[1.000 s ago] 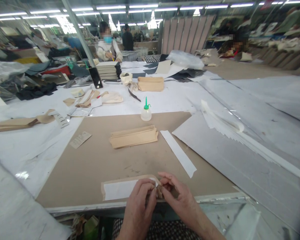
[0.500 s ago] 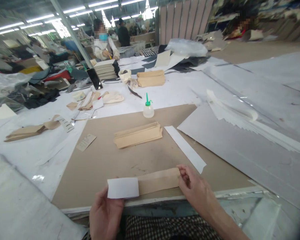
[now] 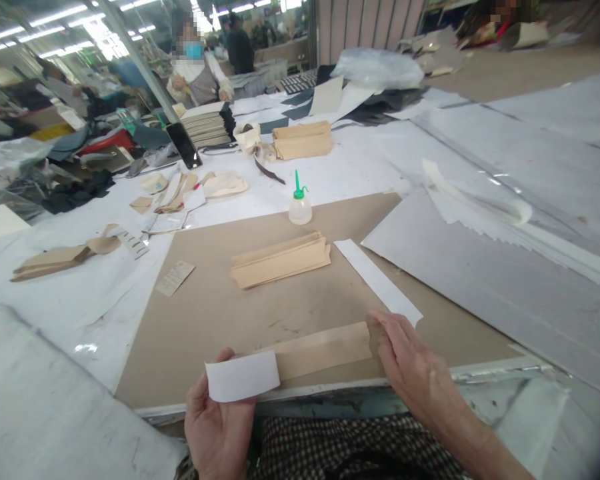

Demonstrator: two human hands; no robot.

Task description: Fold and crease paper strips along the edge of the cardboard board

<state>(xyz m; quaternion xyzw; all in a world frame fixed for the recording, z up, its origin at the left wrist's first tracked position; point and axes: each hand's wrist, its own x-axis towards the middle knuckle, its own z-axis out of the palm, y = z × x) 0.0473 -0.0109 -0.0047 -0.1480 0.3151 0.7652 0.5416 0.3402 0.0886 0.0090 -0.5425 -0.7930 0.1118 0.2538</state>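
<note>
My left hand point(image 3: 220, 427) is closed on the left end of a long strip, its thumb behind and fingers under a white paper piece point(image 3: 243, 377). From beneath this white piece the tan strip point(image 3: 325, 350) runs right, along the board's front edge. My right hand point(image 3: 415, 360) is just past the strip's right end, fingers stretched out and apart from it, holding nothing. Beyond my right fingertips lies a white paper strip point(image 3: 377, 277). Farther back, a stack of tan strips point(image 3: 283, 260) rests on the brown board point(image 3: 205, 320).
A clear squeeze bottle with a green nozzle point(image 3: 300, 208) stands at the board's back edge. A small printed card point(image 3: 175, 278) lies left. Grey sheets point(image 3: 460, 267) overlap the right side. A phone point(image 3: 184, 145) leans on a pole. A person point(image 3: 197, 73) works across the table.
My right hand has let go of the tan strip's right end and moved slightly right. The left hand still holds the white end, now tilted a little. The view has shifted slightly.
</note>
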